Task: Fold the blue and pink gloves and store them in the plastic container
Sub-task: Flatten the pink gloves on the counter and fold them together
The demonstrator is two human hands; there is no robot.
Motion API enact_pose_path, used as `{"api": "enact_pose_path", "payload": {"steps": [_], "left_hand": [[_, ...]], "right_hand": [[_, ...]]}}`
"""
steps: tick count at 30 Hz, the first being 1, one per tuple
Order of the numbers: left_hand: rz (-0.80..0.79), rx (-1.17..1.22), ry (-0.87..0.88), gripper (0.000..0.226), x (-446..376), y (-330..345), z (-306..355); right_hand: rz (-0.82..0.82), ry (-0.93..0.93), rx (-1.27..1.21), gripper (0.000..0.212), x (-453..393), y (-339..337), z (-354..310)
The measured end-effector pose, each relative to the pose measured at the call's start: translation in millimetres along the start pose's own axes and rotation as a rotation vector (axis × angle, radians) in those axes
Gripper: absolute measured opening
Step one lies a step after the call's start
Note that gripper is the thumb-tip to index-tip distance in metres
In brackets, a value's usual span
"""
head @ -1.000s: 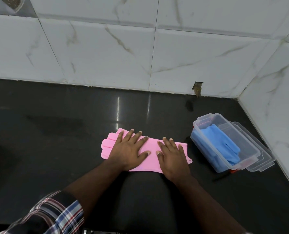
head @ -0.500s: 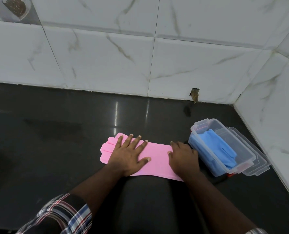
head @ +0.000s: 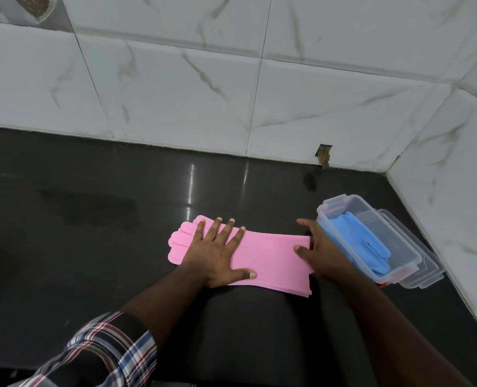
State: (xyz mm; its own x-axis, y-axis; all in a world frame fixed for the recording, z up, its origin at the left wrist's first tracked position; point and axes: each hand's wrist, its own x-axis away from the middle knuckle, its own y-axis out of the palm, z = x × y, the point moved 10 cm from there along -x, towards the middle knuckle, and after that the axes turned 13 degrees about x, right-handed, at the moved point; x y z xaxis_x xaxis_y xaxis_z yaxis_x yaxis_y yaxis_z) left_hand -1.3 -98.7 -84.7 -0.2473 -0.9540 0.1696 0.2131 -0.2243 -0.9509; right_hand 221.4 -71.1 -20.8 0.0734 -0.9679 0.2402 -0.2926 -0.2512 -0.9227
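1. Head camera is showing the left hand (head: 217,254) lying flat on the pink gloves (head: 265,255), with its fingers straight and spread and pressing down near the glove fingers.
2. The right hand (head: 319,254) is sitting at the cuff end of the pink gloves, with its thumb on top of the pink edge. Its other fingers are reaching past the far edge, and I cannot tell if they are gripping the cuff or just touching it.
3. The pink gloves are lying flat and stacked on the dark counter (head: 92,219), with the glove fingers pointing left.
4. The blue gloves (head: 363,241) are lying inside the clear plastic box (head: 410,252), just beside the right hand.
5. The box is sitting on its lid (head: 430,272), near the corner of the white tile wall (head: 287,93).
6. A checked sleeve (head: 100,350) is showing on the left arm.
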Motion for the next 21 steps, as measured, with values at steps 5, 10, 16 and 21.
{"api": "enact_pose_path", "payload": {"steps": [5, 10, 16, 21], "left_hand": [[-0.002, -0.009, -0.005, 0.112, -1, 0, 0], [0.003, -0.002, -0.009, 0.112, 0, -1, 0], [-0.029, -0.005, 0.029, 0.104, 2, -3, 8], [-0.072, -0.009, 0.086, 0.105, 4, 3, 34]], "right_hand": [[-0.202, -0.018, -0.245, 0.069, 17, 31, 9], [-0.289, 0.012, -0.371, 0.066, 27, 41, 11], [-0.273, -0.042, -0.204, 0.09, 34, 15, 4], [-0.244, -0.005, -0.107, 0.098, 31, -6, 15]]}}
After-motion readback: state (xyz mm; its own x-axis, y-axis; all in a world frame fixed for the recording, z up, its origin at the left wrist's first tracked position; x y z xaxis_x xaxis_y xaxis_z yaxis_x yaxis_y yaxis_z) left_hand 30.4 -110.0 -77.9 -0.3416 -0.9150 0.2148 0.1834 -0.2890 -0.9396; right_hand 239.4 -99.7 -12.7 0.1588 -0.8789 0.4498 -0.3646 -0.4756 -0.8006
